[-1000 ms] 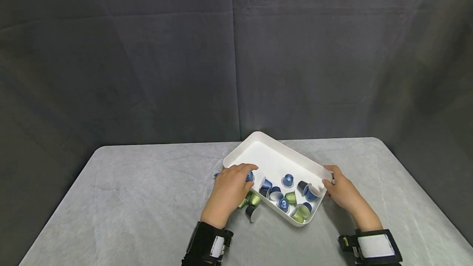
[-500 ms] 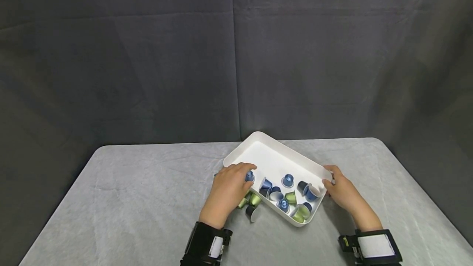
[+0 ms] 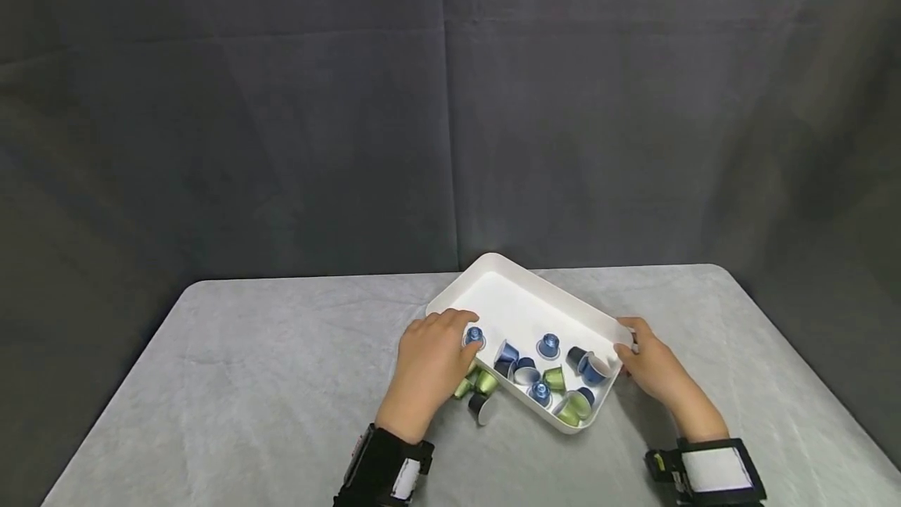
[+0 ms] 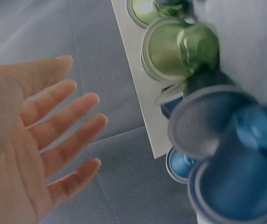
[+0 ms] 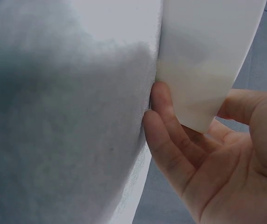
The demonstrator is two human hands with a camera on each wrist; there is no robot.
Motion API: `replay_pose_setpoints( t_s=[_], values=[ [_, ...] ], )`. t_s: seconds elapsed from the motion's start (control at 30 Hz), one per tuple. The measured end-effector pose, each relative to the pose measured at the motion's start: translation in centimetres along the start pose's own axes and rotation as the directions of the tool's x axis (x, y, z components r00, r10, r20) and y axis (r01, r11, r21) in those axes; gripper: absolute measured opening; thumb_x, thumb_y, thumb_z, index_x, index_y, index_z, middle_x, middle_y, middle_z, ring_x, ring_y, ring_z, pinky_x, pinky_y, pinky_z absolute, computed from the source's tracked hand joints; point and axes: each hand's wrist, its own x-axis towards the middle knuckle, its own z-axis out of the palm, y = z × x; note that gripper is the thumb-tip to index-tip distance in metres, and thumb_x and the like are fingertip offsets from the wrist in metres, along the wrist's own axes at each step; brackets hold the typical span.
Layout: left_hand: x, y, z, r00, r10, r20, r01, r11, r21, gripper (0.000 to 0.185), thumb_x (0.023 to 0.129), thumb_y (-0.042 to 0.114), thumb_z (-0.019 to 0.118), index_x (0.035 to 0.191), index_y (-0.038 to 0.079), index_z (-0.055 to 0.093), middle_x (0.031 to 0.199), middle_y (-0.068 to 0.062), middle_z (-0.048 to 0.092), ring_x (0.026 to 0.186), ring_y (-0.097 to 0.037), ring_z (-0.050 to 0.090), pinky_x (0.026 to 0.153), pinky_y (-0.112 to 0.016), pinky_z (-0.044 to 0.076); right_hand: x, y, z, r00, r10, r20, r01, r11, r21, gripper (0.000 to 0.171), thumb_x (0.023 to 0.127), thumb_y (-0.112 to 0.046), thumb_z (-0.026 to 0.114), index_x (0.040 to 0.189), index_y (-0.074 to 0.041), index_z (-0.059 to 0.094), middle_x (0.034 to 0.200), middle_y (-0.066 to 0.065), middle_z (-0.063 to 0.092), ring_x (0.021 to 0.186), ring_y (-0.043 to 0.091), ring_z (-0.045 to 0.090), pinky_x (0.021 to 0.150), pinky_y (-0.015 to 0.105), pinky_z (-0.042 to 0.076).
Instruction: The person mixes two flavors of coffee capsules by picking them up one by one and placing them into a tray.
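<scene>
A white rectangular tray lies at an angle on the table, holding several blue, dark blue and green coffee capsules. My left hand hovers over the tray's left side, close to a blue capsule. In the left wrist view, its fingers are spread and hold nothing, with green and blue capsules facing the palm. At the right corner my right hand grips the tray, its thumb and fingers on either side of the wall.
Green capsules and a black capsule lie on the table outside the tray's near left wall, partly behind my left hand. A grey cloth covers the table, and a dark curtain hangs behind its far edge.
My left hand has shifted slightly left, showing more of the blue capsule beside its fingers. A blue bit seen left of that hand is now hidden. My right hand stays on the tray.
</scene>
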Motion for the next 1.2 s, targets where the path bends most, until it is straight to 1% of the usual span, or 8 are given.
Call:
replay_pose_setpoints(
  t_s=[0.2,0.4,0.53,0.67,0.8,0.97,1.1,1.2],
  values=[
    [-0.9,-1.0,-0.9,0.997,-0.053,0.053,0.055,0.998,-0.029,0.034,0.085,0.027,0.079,0.114,0.011,0.071,0.106,-0.005,0.071,0.096,-0.025,0.067,0.08,-0.044,0.052,0.1,-0.2,0.1,1.0,0.002,0.0,-0.002,1.0,-0.002,0.047,0.1,-0.006,0.05,0.139,0.011,0.032,0.107,0.033,0.055,0.071,0.023,0.059,0.06,0.034,0.045],
    [-1.7,-1.9,-1.8,0.993,-0.055,0.1,0.056,0.998,-0.008,0.037,0.086,0.029,0.079,0.116,0.011,0.07,0.108,-0.004,0.07,0.098,-0.025,0.066,0.082,-0.045,0.052,0.1,-0.1,0.2,1.0,-0.003,0.002,0.003,1.0,0.013,0.047,0.099,-0.005,0.05,0.139,0.011,0.032,0.101,0.028,0.057,0.071,0.023,0.06,0.06,0.034,0.046],
    [-2.6,-2.1,-2.3,0.997,-0.028,0.067,0.024,0.997,0.068,0.041,0.082,0.03,0.082,0.115,0.008,0.07,0.104,-0.007,0.07,0.091,-0.026,0.066,0.076,-0.044,0.052,0.1,0.0,0.2,1.0,0.001,0.001,-0.001,1.0,0.008,0.047,0.099,-0.005,0.05,0.14,0.011,0.032,0.1,0.027,0.057,0.071,0.022,0.059,0.059,0.034,0.046],
    [-3.9,-2.0,-2.5,0.998,-0.029,0.058,0.021,0.992,0.128,0.046,0.08,0.033,0.084,0.115,0.006,0.069,0.104,-0.009,0.069,0.088,-0.027,0.066,0.072,-0.044,0.052,0.1,0.1,0.1,1.0,0.0,0.0,0.0,1.0,0.006,0.047,0.099,-0.005,0.05,0.14,0.011,0.032,0.099,0.026,0.057,0.07,0.022,0.059,0.059,0.034,0.045],
    [-5.1,-2.0,-2.4,0.996,-0.049,0.074,0.039,0.99,0.138,0.049,0.078,0.035,0.084,0.115,0.007,0.068,0.104,-0.008,0.069,0.088,-0.026,0.065,0.072,-0.044,0.051,0.0,0.1,0.0,1.0,0.001,-0.002,-0.001,1.0,0.002,0.047,0.1,-0.005,0.05,0.14,0.011,0.032,0.102,0.028,0.057,0.071,0.023,0.06,0.06,0.034,0.046],
    [-6.4,-2.4,-2.1,0.997,-0.061,0.045,0.055,0.99,0.134,0.047,0.075,0.037,0.086,0.109,0.008,0.07,0.099,-0.006,0.069,0.083,-0.025,0.065,0.067,-0.043,0.051,-0.1,0.0,-0.1,1.0,0.005,0.003,-0.006,1.0,0.004,0.046,0.1,-0.006,0.05,0.139,0.01,0.032,0.101,0.027,0.057,0.072,0.023,0.06,0.061,0.034,0.046],
    [-7.4,-2.8,-1.9,0.999,-0.032,0.022,0.028,0.988,0.15,0.043,0.072,0.038,0.087,0.099,0.009,0.07,0.09,-0.003,0.067,0.077,-0.022,0.063,0.062,-0.039,0.048,-0.1,-0.1,-0.1,1.0,0.009,0.004,-0.009,1.0,0.008,0.046,0.1,-0.006,0.05,0.14,0.01,0.032,0.097,0.024,0.058,0.072,0.022,0.059,0.06,0.034,0.045],
    [-8.0,-3.1,-1.8,0.999,-0.002,0.033,-0.003,0.987,0.162,0.042,0.07,0.039,0.087,0.096,0.01,0.07,0.085,-0.001,0.065,0.073,-0.02,0.06,0.06,-0.035,0.045,-0.1,-0.1,-0.1,1.0,0.011,-0.001,-0.011,1.0,0.01,0.046,0.1,-0.006,0.05,0.14,0.01,0.032,0.1,0.026,0.058,0.072,0.023,0.059,0.06,0.034,0.045]
  ],
)
